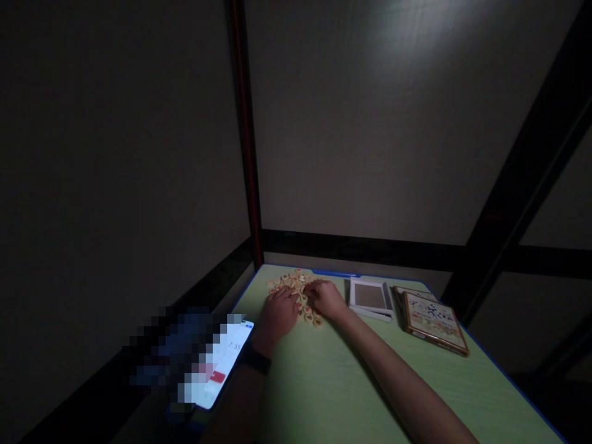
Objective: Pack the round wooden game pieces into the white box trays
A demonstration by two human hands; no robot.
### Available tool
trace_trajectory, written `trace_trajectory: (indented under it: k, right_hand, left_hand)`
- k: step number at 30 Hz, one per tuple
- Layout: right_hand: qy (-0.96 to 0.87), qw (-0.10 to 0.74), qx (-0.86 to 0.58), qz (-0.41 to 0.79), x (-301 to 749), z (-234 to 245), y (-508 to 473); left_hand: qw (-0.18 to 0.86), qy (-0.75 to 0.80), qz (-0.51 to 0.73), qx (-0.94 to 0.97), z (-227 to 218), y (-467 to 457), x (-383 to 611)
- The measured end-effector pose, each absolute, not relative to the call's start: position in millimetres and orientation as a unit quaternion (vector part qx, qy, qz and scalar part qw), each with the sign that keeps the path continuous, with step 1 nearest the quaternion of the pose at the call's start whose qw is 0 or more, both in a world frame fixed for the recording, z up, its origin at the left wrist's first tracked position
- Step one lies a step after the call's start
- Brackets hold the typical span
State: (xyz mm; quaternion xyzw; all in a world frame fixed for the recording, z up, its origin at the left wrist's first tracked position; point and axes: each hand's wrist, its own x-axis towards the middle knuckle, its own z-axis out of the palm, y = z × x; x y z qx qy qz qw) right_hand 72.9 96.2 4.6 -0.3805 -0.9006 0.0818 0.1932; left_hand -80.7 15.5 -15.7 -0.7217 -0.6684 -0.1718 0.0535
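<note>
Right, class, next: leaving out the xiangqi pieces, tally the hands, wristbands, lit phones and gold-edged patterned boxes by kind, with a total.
Hands (left hand, right hand): 2
Dark wristband: 1
Lit phone: 1
Gold-edged patterned boxes: 2
Total: 6
Xiangqi pieces, some hidden by the hands: left out

From here the left grip point(281, 308) and right grip point(327, 298) partly hide the round pieces point(317, 322), their markings too small to read; coarse blocks point(185, 364) blur the phone point(231, 354); the near surface point(324, 388) is cut off

Pale glare tops the otherwise dim back wall point(365, 129).
</note>
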Motion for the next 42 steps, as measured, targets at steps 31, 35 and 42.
trace_trajectory:
  k: [31, 35, 42]
  right_hand:
    - [-0.923, 0.112, -0.367, 0.030, 13.0, 18.4, 74.8]
    - [-0.922, 0.093, -0.375, 0.012, 12.7, 15.0, 74.0]
    - [-0.920, 0.086, -0.382, 0.020, 13.5, 21.0, 65.3]
  left_hand:
    - [0.006, -0.800, -0.093, -0.593, 7.3, 12.0, -97.8]
    - [0.038, -0.790, -0.107, -0.602, 6.8, 10.4, -95.9]
    - [0.039, -0.776, -0.131, -0.616, 3.9, 14.4, -97.9]
